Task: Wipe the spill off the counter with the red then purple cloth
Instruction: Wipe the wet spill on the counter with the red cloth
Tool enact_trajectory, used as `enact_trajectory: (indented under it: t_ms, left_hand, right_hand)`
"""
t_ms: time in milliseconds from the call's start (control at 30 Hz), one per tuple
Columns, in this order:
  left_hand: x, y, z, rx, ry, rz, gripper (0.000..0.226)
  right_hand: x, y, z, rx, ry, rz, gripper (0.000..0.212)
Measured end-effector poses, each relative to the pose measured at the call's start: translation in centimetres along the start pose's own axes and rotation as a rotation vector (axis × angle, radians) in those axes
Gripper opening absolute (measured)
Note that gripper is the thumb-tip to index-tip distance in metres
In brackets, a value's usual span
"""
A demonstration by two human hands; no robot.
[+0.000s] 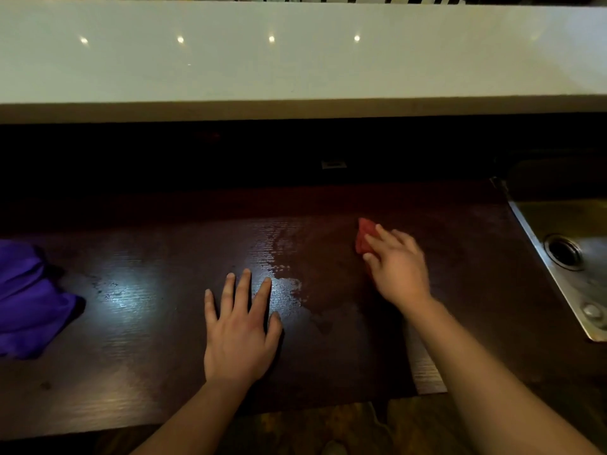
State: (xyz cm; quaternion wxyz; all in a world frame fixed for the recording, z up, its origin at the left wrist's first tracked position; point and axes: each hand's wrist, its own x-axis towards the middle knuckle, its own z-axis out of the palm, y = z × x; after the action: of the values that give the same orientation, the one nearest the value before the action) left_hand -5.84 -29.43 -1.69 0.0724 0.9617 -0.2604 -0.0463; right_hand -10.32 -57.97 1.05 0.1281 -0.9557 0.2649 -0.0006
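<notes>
The dark wooden counter [138,349] has a wet spill [284,274] shining at its middle, streaked from back to front. My right hand [397,267] presses down on a crumpled red cloth [365,236], to the right of the spill; only the cloth's far corner shows past my fingers. My left hand [241,330] lies flat on the counter, fingers spread, its fingertips at the near left edge of the wet patch. The purple cloth [28,300] lies bunched at the far left edge of the view, untouched.
A steel sink [558,221] with a round drain [563,251] is set into the counter at the right. A raised white ledge [295,60] runs across the back above a dark recess. The counter's front edge is near my forearms.
</notes>
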Motion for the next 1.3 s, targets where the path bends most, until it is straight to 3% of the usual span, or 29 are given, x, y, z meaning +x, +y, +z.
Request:
enact_trajectory:
  t_ms: [100, 167, 200, 300, 367, 500, 567, 633, 767, 833, 900, 967, 1033, 1200, 1233, 1300]
  left_hand:
    - [0.0, 0.0, -0.1, -0.006, -0.009, -0.007, 0.061]
    - [0.0, -0.1, 0.0, -0.009, -0.007, -0.009, 0.06]
    - [0.0, -0.1, 0.1, -0.008, -0.006, -0.006, 0.06]
    - [0.0, -0.1, 0.3, -0.009, 0.006, -0.001, 0.058]
    - [0.0, -0.1, 0.3, -0.008, 0.004, -0.002, 0.059]
    - [0.0, 0.0, 0.0, -0.004, -0.001, -0.006, 0.06]
    - [-0.1, -0.1, 0.1, -0.007, 0.008, 0.0, 0.06]
    - [-0.1, -0.2, 0.2, -0.016, 0.021, 0.007, 0.059]
    - [0.0, -0.2, 0.4, -0.019, 0.028, 0.005, 0.06]
    - [-0.1, -0.2, 0.3, -0.015, 0.027, 0.011, 0.06]
    - [0.0, -0.2, 0.2, -0.012, 0.025, 0.009, 0.06]
    - [0.0, -0.2, 0.2, -0.011, 0.017, 0.005, 0.06]
    - [0.0, -0.3, 0.4, -0.012, 0.023, 0.006, 0.06]
    - [0.1, -0.3, 0.5, -0.001, 0.022, 0.009, 0.06]
    - [0.0, -0.2, 0.5, -0.003, 0.022, 0.01, 0.061]
    - [0.0, -0.1, 0.2, -0.009, 0.025, 0.012, 0.062]
  right_hand:
    - [-5.8, -2.4, 1.5, -0.037, -0.06, -0.328, 0.045]
    - [-7.7, -0.7, 1.5, -0.057, -0.07, -0.409, 0.046]
    - [-7.8, 0.9, 1.2, -0.065, -0.034, -0.355, 0.045]
    - [-7.4, 3.4, 0.7, -0.039, 0.075, 0.069, 0.044]
    - [-7.7, 0.7, 1.4, -0.05, 0.128, 0.136, 0.046]
    - [-10.2, -7.0, 4.3, -0.04, 0.048, -0.301, 0.048]
    - [-9.5, -6.9, 4.0, -0.058, 0.034, -0.414, 0.046]
    - [-8.4, -4.3, 3.4, -0.076, 0.07, -0.347, 0.043]
    - [-6.9, -0.6, 1.8, 0.0, 0.1, 0.072, 0.044]
    - [-8.0, -2.0, 2.3, -0.011, 0.098, -0.027, 0.044]
    - [-10.1, -2.7, 2.7, -0.037, 0.059, -0.284, 0.043]
    - [-11.4, -1.1, 2.6, -0.042, 0.018, -0.422, 0.043]
    - [-11.5, 1.9, 2.1, -0.04, 0.046, -0.356, 0.041]
    - [-7.0, 5.1, 0.5, 0.003, 0.196, 0.244, 0.042]
    - [-6.4, 3.8, 0.4, 0.009, 0.187, 0.284, 0.043]
    - [-7.1, 0.6, 1.6, -0.03, 0.157, 0.118, 0.045]
